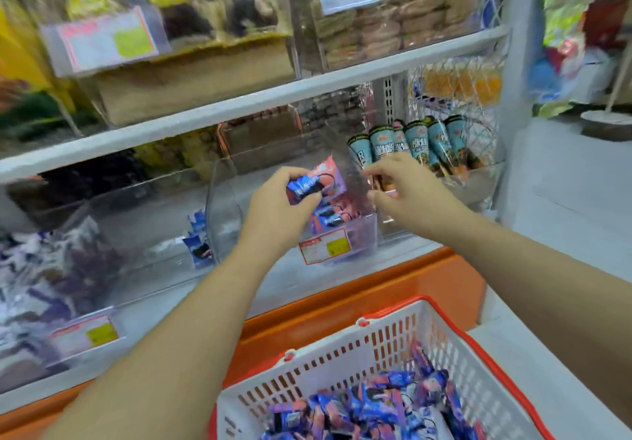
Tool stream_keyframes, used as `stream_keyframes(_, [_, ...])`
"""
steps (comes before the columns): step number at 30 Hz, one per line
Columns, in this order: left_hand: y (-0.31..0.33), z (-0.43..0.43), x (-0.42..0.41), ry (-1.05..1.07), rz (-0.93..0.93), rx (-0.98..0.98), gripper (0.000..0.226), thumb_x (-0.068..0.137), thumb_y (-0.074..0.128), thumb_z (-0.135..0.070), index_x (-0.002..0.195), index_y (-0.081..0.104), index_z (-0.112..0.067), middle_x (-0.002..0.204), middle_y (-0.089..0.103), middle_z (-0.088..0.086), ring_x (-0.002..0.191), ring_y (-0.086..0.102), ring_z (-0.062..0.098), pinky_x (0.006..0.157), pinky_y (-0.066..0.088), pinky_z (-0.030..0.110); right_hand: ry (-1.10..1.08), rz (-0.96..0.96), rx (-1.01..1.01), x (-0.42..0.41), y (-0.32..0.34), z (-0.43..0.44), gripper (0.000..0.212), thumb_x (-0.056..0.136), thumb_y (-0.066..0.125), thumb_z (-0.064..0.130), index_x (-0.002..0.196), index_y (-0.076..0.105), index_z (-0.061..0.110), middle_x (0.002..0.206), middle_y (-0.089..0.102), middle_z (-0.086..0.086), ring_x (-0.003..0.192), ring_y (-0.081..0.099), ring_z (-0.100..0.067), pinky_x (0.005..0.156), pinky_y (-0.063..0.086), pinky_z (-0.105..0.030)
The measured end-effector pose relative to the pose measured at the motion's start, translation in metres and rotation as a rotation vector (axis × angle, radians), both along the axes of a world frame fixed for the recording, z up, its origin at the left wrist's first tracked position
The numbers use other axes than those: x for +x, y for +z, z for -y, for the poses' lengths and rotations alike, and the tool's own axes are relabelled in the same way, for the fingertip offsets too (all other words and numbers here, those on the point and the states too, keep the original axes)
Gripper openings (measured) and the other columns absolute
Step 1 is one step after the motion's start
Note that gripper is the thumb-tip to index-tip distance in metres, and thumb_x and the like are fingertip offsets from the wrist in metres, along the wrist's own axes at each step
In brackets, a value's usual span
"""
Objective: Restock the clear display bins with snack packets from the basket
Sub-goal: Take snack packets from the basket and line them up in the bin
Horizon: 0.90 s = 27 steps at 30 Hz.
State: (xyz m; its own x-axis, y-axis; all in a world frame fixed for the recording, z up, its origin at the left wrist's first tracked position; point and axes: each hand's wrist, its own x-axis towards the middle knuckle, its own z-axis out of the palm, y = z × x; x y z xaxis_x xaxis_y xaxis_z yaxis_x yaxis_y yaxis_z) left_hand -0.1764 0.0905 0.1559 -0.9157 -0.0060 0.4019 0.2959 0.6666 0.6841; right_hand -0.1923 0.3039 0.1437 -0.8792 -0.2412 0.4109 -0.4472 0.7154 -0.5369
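My left hand (277,207) pinches a blue packet (304,189) over the clear bin (362,234); my right hand (403,189) (grip loosely spread, empty) steadies nearby. Next: drop it in, return to the basket (393,343).

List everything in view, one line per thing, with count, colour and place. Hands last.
basket: one, white with red rim, bottom right
loose packets: many, blue and pink, in the basket
clear bin: one, transparent, lower shelf centre, holding pink and blue packets
held packet: one, blue, over the clear bin
cone snacks: several, teal, lower shelf right
price tag: one, white, red and yellow, on the bin front
left hand: gripping the held packet
right hand: fingers curled at the bin's right wall
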Motion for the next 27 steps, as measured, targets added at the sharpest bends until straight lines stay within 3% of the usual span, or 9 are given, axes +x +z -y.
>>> stream_keyframes(4, [-0.009,-0.004,-0.033,0.01,0.146,-0.18,0.028,0.088,0.071,-0.021,0.114,0.063,-0.022,0.102,0.061,-0.007,0.084,0.054,0.009,0.061,0.035,0.016,0.003,0.112,0.077,-0.013,-0.014,-0.003,0.043,0.098,0.056,0.019,0.14,0.049,0.015,0.148,0.037,-0.007,0.136,0.038,-0.023,0.111,0.03,-0.034])
stream_keyframes(6, [-0.014,-0.006,-0.045,-0.022,0.239,-0.206,0.024,0.088,0.071,-0.024,0.109,0.061,-0.028,0.104,0.064,-0.005,0.08,0.056,0.008,0.062,0.038,0.019,0.016,0.14,0.069,-0.015,-0.017,-0.004,0.045,0.098,0.055,0.02,0.142,0.047,0.014,0.149,0.038,-0.005,0.136,0.039,-0.022,0.112,0.03,-0.034])
stream_keyframes(9, [-0.014,-0.007,-0.058,-0.12,0.376,-0.257,0.03,0.089,0.071,-0.027,0.118,0.062,-0.027,0.107,0.064,-0.007,0.083,0.057,0.005,0.068,0.04,0.019,0.022,0.169,0.066,-0.018,-0.018,-0.003,0.047,0.098,0.055,0.021,0.144,0.044,0.015,0.149,0.039,-0.003,0.135,0.041,-0.021,0.11,0.032,-0.033])
stream_keyframes(13, [-0.016,-0.007,-0.066,-0.199,0.516,-0.337,0.031,0.089,0.07,-0.034,0.12,0.064,-0.031,0.094,0.063,-0.011,0.075,0.056,0.002,0.067,0.044,0.018,0.017,0.164,0.031,-0.018,-0.016,0.002,0.049,0.097,0.056,0.021,0.144,0.044,0.017,0.149,0.041,-0.001,0.134,0.042,-0.019,0.109,0.035,-0.033])
stream_keyframes(17, [-0.024,-0.006,-0.069,-0.218,0.595,-0.443,0.042,0.094,0.063,-0.038,0.134,0.059,-0.028,0.129,0.061,-0.006,0.106,0.055,0.01,0.094,0.042,0.026,0.016,0.168,0.001,-0.018,-0.018,0.007,0.049,0.097,0.056,0.021,0.145,0.044,0.019,0.149,0.041,0.001,0.132,0.044,-0.017,0.107,0.034,-0.029])
stream_keyframes(19, [-0.024,-0.007,-0.068,-0.224,0.642,-0.434,0.038,0.096,0.059,-0.038,0.134,0.059,-0.031,0.137,0.058,-0.006,0.115,0.054,0.011,0.103,0.042,0.029,0.016,0.17,-0.006,-0.017,-0.018,0.007,0.049,0.097,0.057,0.021,0.144,0.044,0.019,0.148,0.041,0.001,0.132,0.044,-0.017,0.107,0.034,-0.029])
stream_keyframes(24, [-0.019,-0.011,-0.066,-0.271,0.709,-0.479,0.032,0.103,0.047,-0.034,0.133,0.059,-0.038,0.142,0.052,-0.009,0.116,0.048,0.009,0.101,0.036,0.024,0.012,0.176,0.006,-0.016,-0.019,0.007,0.05,0.097,0.057,0.023,0.145,0.044,0.018,0.15,0.04,0.002,0.135,0.042,-0.016,0.109,0.033,-0.03])
stream_keyframes(27, [-0.018,-0.012,-0.068,-0.277,0.745,-0.51,0.032,0.103,0.045,-0.033,0.13,0.06,-0.042,0.138,0.055,-0.007,0.118,0.053,0.012,0.106,0.041,0.031,0.006,0.17,0.008,-0.017,-0.02,0.008,0.049,0.097,0.058,0.023,0.144,0.045,0.017,0.15,0.04,0.002,0.136,0.041,-0.015,0.109,0.031,-0.027])
